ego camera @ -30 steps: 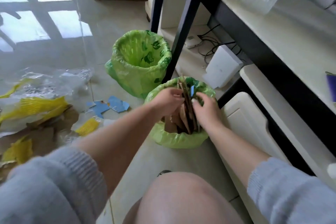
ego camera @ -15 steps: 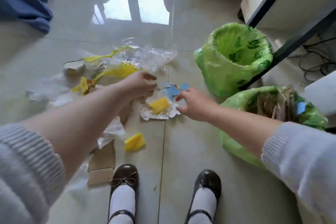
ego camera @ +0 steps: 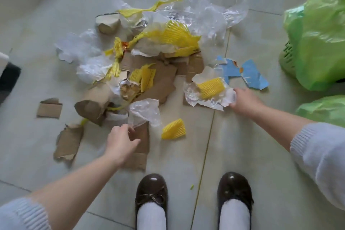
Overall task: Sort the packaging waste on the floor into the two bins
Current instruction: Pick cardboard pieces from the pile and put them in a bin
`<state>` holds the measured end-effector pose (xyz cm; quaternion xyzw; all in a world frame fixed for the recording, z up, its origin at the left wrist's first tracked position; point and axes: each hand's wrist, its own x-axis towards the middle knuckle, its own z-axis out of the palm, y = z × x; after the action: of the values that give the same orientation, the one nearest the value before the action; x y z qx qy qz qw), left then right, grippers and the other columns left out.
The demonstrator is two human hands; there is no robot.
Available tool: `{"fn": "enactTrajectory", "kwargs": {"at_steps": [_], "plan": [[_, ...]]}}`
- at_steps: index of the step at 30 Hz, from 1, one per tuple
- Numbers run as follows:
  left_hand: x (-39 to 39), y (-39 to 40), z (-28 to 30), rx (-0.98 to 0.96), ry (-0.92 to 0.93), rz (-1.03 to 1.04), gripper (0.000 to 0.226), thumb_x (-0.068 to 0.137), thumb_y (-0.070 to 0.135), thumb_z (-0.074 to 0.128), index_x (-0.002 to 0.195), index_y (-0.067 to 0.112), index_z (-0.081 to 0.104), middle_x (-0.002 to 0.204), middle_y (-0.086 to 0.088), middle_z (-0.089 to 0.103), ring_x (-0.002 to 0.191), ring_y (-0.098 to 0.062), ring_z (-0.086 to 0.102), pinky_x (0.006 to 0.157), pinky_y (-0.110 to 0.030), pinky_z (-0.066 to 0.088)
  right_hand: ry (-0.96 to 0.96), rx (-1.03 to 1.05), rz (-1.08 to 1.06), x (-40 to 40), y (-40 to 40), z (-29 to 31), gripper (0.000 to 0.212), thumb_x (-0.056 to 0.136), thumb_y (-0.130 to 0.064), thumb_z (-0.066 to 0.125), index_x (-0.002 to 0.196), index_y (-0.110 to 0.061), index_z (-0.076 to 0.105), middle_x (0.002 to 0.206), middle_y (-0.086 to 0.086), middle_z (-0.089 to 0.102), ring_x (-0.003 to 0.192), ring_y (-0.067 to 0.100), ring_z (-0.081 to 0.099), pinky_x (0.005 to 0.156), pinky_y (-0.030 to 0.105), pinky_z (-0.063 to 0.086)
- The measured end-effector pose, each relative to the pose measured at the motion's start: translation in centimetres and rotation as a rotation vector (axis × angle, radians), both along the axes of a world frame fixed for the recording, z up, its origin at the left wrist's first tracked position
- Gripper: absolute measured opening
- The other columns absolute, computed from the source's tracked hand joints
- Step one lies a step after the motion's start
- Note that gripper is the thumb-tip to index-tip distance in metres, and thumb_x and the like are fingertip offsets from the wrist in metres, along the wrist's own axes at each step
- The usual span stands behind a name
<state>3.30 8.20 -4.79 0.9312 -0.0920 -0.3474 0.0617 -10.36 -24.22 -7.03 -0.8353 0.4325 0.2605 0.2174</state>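
The left hand (ego camera: pixel 120 141) is reaching down over a flat strip of cardboard (ego camera: pixel 139 147) near the shoes, its fingers (ego camera: pixel 130 129) loosely spread and slightly curled, holding nothing; the fingertips are sitting right at the lower edge of a crumpled white plastic sheet (ego camera: pixel 144 112), though whether they are actually touching it is hard to tell. The right hand (ego camera: pixel 243 101) is stretching out from the right with the forearm low over the floor (ego camera: pixel 242 155), and its fingers are meeting the right edge of a crinkled white wrapper (ego camera: pixel 209 97) that is carrying a piece of yellow foam net (ego camera: pixel 211 87) (the fingertips are blurred, so a pinch cannot be confirmed). The rest of the waste is lying in a heap on the floor ahead of both hands: torn cardboard, yellow netting, clear film and blue paper scraps (ego camera: pixel 248 73). Two bins with green bags (ego camera: pixel 321 43) are standing at the right edge.
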Motion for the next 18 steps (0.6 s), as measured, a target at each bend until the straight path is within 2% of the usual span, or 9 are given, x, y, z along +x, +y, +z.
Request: {"fn": "enactTrajectory", "kwargs": {"at_steps": [2, 5, 9, 11, 15, 18], "plan": [[-1.0, 0.7, -1.3, 0.050, -0.004, 0.067, 0.066, 0.073, 0.037, 0.074, 0.128, 0.016, 0.044, 0.128, -0.016, 0.045, 0.119, -0.034, 0.044, 0.104, -0.040, 0.037, 0.000, -0.051, -0.013, 0.2, -0.3, -0.7, 0.053, 0.085, -0.031, 0.060, 0.131, -0.012, 0.043, 0.133, 0.017, 0.047, 0.121, 0.036, 0.048, 0.094, 0.043, 0.044], [-1.9, 0.3, -2.2, 0.040, 0.000, 0.141, 0.089, 0.069, 0.046, 0.071, 0.140, 0.023, 0.023, 0.137, -0.015, 0.029, 0.129, -0.037, 0.030, 0.106, -0.044, 0.031, -0.016, -0.129, -0.056, 0.5, -0.4, -1.0, 0.066, 0.081, -0.039, 0.066, 0.136, -0.015, 0.038, 0.135, 0.017, 0.043, 0.123, 0.037, 0.045, 0.094, 0.043, 0.043], [-1.4, -0.8, -3.0, 0.030, -0.023, 0.087, 0.107, 0.066, 0.051, 0.074, 0.145, 0.028, 0.007, 0.132, -0.012, 0.028, 0.122, -0.038, 0.040, 0.102, -0.046, 0.037, -0.032, -0.121, -0.167, 0.7, 0.3, -1.5, 0.068, 0.077, -0.043, 0.071, 0.130, -0.013, 0.041, 0.130, 0.016, 0.049, 0.119, 0.035, 0.049, 0.089, 0.040, 0.044], [-1.0, -1.0, -3.4, -0.001, 0.009, 0.157, 0.110, 0.061, 0.052, 0.077, 0.145, 0.030, 0.010, 0.129, -0.013, 0.033, 0.118, -0.039, 0.044, 0.101, -0.046, 0.039, -0.045, -0.056, -0.225, 0.5, 0.6, -1.8, 0.062, 0.078, -0.039, 0.071, 0.127, -0.013, 0.042, 0.126, 0.013, 0.054, 0.115, 0.033, 0.053, 0.084, 0.037, 0.044], [-1.0, -0.4, -3.6, -0.026, 0.022, 0.178, 0.099, 0.054, 0.060, 0.071, 0.139, 0.026, 0.034, 0.127, -0.009, 0.056, 0.119, -0.034, 0.048, 0.097, -0.046, 0.043, -0.132, 0.098, -0.259, 0.5, 0.7, -1.5, 0.038, 0.082, -0.030, 0.066, 0.115, -0.012, 0.056, 0.113, 0.011, 0.064, 0.106, 0.032, 0.059, 0.074, 0.030, 0.041], [-0.9, -0.8, -2.9, -0.118, 0.021, 0.208, 0.094, 0.067, 0.049, 0.073, 0.141, 0.024, 0.021, 0.126, -0.012, 0.057, 0.116, -0.037, 0.052, 0.095, -0.047, 0.045, -0.201, 0.132, -0.259, 0.2, 0.9, -0.4, 0.011, 0.083, -0.021, 0.058, 0.093, -0.018, 0.062, 0.093, 0.010, 0.067, 0.090, 0.030, 0.061, 0.061, 0.028, 0.039]]}}
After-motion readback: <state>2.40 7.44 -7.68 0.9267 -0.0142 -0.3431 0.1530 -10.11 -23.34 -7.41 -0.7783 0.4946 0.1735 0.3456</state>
